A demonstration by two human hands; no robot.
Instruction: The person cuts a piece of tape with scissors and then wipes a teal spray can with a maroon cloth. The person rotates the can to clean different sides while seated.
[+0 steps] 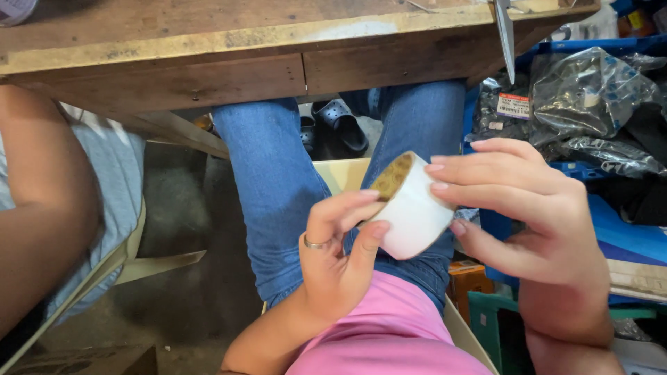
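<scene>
Centre frame, over lap: white tape roll (410, 208) held between both hands. Right hand (535, 215) grips its outer face with fingers closed around it; left hand (333, 257) pinches near edge. Wooden desk (208, 42) across top

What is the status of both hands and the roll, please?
Left hand and right hand both gripping white tape roll. Roll held over lap, below wooden table. Nothing obstructing.

— What packaging do we see?
— At our right, crinkled clear plastic bags (590, 97) of dark parts lie heaped in a blue bin (577, 46).
— Any labels?
— One small white rectangular label (513, 105) with red trim on a bag. Below, an orange box (464, 276), perhaps cardboard.
</scene>
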